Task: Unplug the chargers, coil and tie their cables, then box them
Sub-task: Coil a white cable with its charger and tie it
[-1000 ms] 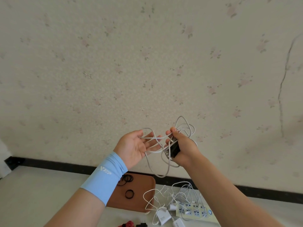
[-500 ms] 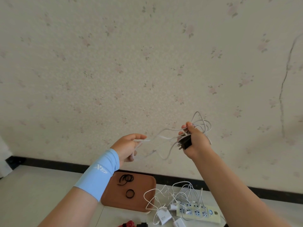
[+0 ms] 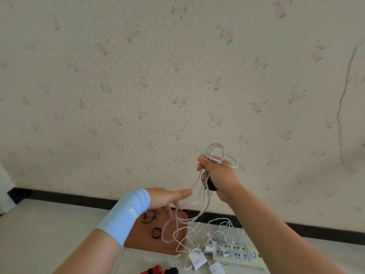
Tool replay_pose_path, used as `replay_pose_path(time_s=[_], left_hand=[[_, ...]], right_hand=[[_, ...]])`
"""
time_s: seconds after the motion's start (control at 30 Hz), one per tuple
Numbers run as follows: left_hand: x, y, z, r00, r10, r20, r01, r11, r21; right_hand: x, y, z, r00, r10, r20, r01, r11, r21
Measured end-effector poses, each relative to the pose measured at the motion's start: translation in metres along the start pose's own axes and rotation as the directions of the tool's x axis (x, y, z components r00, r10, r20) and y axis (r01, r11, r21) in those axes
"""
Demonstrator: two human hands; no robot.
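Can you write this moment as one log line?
step: coiling cable | right hand: grips black charger, cable loops | left hand: holds cable

The wall fills most of the view. It is papered in pale cream with a faint, scattered pattern of small pink flowers and grey-green leaves. On the right a thin dark crack runs down the paper from the upper right edge and ends a little above the wall's foot. A black skirting strip runs along the bottom of the wall, sloping lower toward the right. In front of it lies a flat whitish surface, crossed near the bottom edge by a thin seam. Whether it is floor or tabletop cannot be told. At the far left edge something white shows, too cut off to identify. The light is soft and even, and shadows are faint.
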State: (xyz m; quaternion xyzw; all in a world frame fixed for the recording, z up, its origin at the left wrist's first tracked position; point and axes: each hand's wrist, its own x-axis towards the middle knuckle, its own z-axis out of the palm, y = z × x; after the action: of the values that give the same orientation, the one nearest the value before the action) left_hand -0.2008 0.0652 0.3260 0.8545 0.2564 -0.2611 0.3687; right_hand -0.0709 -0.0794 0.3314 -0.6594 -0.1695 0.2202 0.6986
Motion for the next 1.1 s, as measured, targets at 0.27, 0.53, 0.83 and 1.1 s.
replay_pose_path(time_s=[0.27,0.53,0.83,1.1], left_hand=[[0.003,0.027,0.01,0.873,0.369,-0.319,-0.485,0.729,-0.484],[0.008,0.024,0.01,0.934,0.272,-0.229,-0.302,0.948,-0.104],[0.006,0.007,-0.001,0.927,0.34,-0.158,-0.356,0.664,-0.658],[0.023,0.021,0.009,0.966,0.11,-0.236,-0.242,0.042,-0.969]], right_hand=[[-0.011,0.004,0.023,0.996,0.002,0.091,-0.004,1.0,0.019],[-0.008,-0.001,0.012,0.993,0.022,0.115,-0.024,1.0,0.02],[-0.004,-0.011,-0.009,0.986,0.047,0.163,0.02,0.922,-0.387],[-0.022,-0.007,0.009,0.921,0.163,0.354,0.023,0.885,-0.465]])
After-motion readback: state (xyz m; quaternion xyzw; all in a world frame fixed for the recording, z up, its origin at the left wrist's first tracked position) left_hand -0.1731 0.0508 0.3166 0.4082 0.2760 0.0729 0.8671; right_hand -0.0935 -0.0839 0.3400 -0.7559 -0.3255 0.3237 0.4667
